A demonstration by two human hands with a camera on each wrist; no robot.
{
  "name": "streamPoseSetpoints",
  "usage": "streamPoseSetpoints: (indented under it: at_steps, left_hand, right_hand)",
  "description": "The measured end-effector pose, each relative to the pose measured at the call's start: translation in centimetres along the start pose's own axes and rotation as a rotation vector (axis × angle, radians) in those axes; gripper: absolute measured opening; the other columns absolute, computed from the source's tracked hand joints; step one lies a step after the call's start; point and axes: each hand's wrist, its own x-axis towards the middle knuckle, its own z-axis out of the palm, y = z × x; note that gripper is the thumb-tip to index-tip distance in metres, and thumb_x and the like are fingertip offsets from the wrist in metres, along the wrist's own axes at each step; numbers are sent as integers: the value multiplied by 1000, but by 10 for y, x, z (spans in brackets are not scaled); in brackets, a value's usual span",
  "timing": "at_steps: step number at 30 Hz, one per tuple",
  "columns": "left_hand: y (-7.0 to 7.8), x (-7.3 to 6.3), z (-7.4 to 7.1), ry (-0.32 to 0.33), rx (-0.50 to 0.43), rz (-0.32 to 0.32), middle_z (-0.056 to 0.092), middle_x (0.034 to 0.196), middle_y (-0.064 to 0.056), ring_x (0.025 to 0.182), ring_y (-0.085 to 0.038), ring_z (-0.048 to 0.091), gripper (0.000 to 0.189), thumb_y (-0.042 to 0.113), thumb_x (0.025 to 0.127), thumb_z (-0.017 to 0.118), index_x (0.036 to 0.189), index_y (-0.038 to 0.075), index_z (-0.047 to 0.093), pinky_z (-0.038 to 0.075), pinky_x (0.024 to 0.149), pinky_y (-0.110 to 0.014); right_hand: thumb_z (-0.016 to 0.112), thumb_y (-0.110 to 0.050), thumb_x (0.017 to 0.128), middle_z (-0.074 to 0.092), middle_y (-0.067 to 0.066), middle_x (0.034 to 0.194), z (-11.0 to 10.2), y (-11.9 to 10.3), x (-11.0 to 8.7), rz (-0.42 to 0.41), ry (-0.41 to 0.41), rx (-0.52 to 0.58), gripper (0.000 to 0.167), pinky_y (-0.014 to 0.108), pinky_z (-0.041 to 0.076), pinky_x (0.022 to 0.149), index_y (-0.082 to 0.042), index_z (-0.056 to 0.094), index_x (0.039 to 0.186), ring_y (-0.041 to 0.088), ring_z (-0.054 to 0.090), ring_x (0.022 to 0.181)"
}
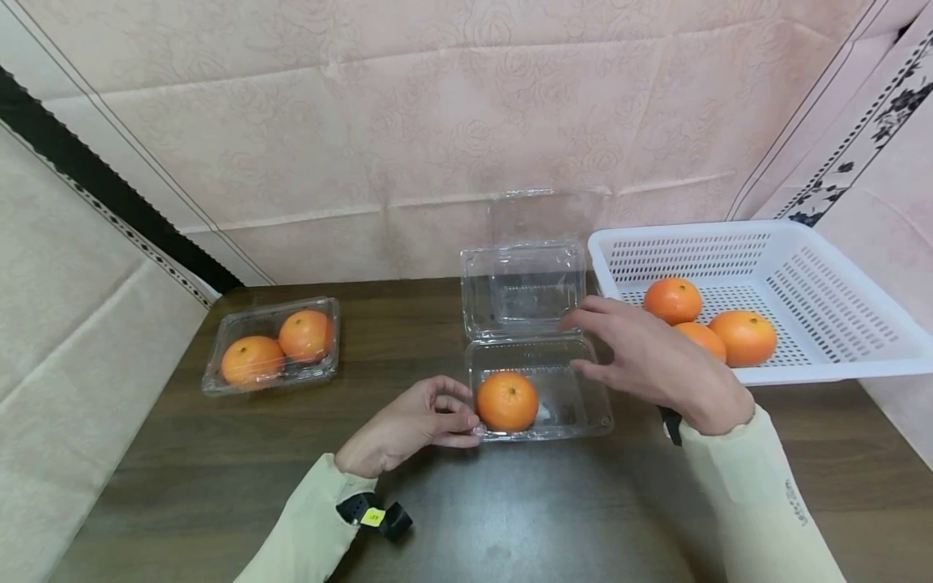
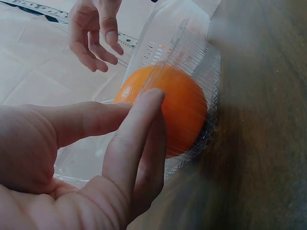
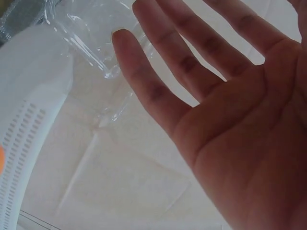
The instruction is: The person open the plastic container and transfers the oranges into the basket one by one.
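Observation:
A clear plastic clamshell box (image 1: 579, 405) lies unfolded on the table, its lid (image 1: 521, 275) tipped back toward the wall. One orange (image 1: 508, 401) sits in the left part of its base. At the front left corner, my left hand (image 1: 415, 425) pinches the box rim between thumb and fingers, close beside the orange (image 2: 177, 105). Over the right side of the box hovers my right hand (image 1: 649, 352), its fingers spread. Nothing lies against the palm in the right wrist view, where the hand (image 3: 240, 129) faces the camera.
To the right stands a white perforated basket (image 1: 838, 312) holding several oranges (image 1: 743, 338). A closed clear box (image 1: 334, 340) with two oranges inside rests at the table's left. Another clear plastic sheet or lid (image 1: 543, 198) rises behind the unfolded one, near the cloth-covered wall (image 1: 291, 138).

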Motion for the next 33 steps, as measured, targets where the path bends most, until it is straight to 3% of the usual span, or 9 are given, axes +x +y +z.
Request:
streamPoseSetpoints:
  at_steps: [9,17,25,33]
  left_hand:
    - [-1,1,0,3,-5,-2,64,100,-11,90,-19,73,44,-6,96,64,134,-7,42,64,91,-38]
    - [-1,1,0,5,0,-2,64,100,-11,91,-19,73,44,-6,96,63,134,-6,42,64,92,-38]
    - [0,1,0,6,4,-7,64,100,-12,91,-19,72,43,-5,97,63,134,-6,42,64,92,-38]
    - [0,1,-1,-3,3,-13,65,101,-12,92,-19,73,42,-5,97,63,135,-5,42,63,93,-38]
  right_hand:
    - [80,-27,87,64,-2,124,10,-8,3,-28,-10,-13,45,42,61,94,-19,67,130,19,62,110]
    - [82,-28,87,60,1,138,20,-17,6,-25,-75,20,53,46,57,104,-22,63,136,24,57,128]
    - [84,-23,83,62,-1,132,27,-20,8,-105,-56,10,51,41,57,102,-20,67,131,22,58,125]
    - [88,-22,80,62,0,135,35,-27,13,-145,-87,-4,58,45,55,108,-22,66,133,25,56,130]
